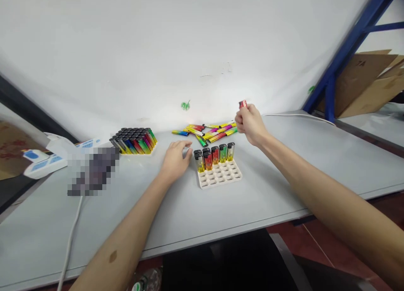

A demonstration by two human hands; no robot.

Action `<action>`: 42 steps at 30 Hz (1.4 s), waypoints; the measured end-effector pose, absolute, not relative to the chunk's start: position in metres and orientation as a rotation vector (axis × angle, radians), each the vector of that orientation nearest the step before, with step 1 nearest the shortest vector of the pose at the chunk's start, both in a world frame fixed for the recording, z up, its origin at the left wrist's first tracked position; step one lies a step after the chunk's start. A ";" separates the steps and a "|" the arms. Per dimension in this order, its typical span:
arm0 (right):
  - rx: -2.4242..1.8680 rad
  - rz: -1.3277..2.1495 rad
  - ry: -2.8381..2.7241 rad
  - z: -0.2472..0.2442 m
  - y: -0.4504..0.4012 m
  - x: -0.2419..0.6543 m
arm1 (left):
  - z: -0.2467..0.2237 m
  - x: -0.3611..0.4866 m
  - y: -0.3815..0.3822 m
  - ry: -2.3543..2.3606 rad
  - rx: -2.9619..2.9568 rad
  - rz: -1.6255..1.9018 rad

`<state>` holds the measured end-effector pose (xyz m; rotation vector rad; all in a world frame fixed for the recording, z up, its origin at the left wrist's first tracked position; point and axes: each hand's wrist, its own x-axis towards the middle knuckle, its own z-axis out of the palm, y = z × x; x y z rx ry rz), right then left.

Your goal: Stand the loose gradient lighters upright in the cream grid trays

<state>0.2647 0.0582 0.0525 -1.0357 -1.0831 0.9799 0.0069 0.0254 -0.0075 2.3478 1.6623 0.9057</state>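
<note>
My right hand (251,123) is raised above the table's right side, its fingers wrapped round a red lighter (243,104); only the shiny red end sticks out over the fist. My left hand (176,158) hovers or rests on the table just left of a white tray (220,179), thumb and fingers apart, with nothing in it. Several upright lighters (215,154) with black tops, in yellow, red and green, fill the tray's back row and part of the left side. Behind it lies a loose pile of shiny multicoloured lighter-shaped pieces (214,133).
A second tray of packed black-topped lighters (135,140) stands on the left. Further left are a white power strip (50,165), a pixelated dark object (94,173) and a white cable (73,236). Cardboard boxes (362,83) sit beyond a blue frame (330,93) at right.
</note>
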 end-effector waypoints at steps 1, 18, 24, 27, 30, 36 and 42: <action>-1.065 1.047 -1.062 0.047 0.060 0.273 | -0.010 0.008 0.029 1.659 2.423 0.851; -1.165 1.315 -1.123 0.012 0.059 0.285 | -0.011 0.031 0.081 1.879 2.766 0.508; -1.132 1.302 -1.172 0.005 0.058 0.279 | -0.009 0.015 0.050 2.012 2.614 0.550; -1.095 1.334 -1.174 0.005 0.056 0.277 | -0.008 0.012 0.042 2.023 2.542 0.549; -1.091 1.351 -1.172 0.004 0.055 0.277 | -0.008 0.012 0.041 2.007 2.524 0.554; -1.107 1.383 -1.130 0.004 0.053 0.275 | -0.009 0.010 0.044 1.966 2.464 0.589; -1.110 1.425 -1.105 0.009 0.050 0.276 | -0.010 0.008 0.047 1.911 2.382 0.701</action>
